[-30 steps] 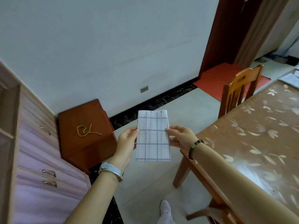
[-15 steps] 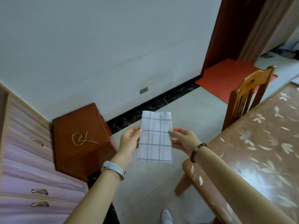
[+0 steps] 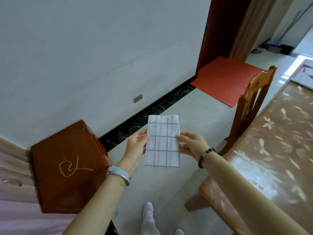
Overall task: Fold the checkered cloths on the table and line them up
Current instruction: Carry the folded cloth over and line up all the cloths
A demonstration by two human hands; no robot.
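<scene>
Head view. A white cloth with a blue checked pattern, folded into a narrow upright rectangle (image 3: pixel 162 142), is held in the air above the pale tiled floor (image 3: pixel 186 106), to the left of the wooden dining surface covered in a brown leaf-patterned sheet (image 3: pixel 279 146) and not touching it. The left hand (image 3: pixel 136 147) takes the cloth's left edge at about mid-height, its grip pinching the fabric between thumb and fingers. The right hand (image 3: pixel 192 145) takes the right edge at the same height, its grip likewise pinched on the cloth, with the thumb in front. The left wrist carries a pale blue watch band (image 3: pixel 118 174); the right wrist carries a dark beaded bracelet (image 3: pixel 205 156). The cloth's lower half hangs free below both hands. A reddish-brown wooden stool (image 3: pixel 67 167) stands at the left near the white wall (image 3: pixel 101 48), with a tangled piece of yellow string (image 3: pixel 71 167) lying on its top. A wooden chair (image 3: pixel 254 106) stands at the surface's far side, beyond it a red floor mat (image 3: pixel 225 78). A white shoe (image 3: pixel 148 210) shows on the floor below the cloth.
</scene>
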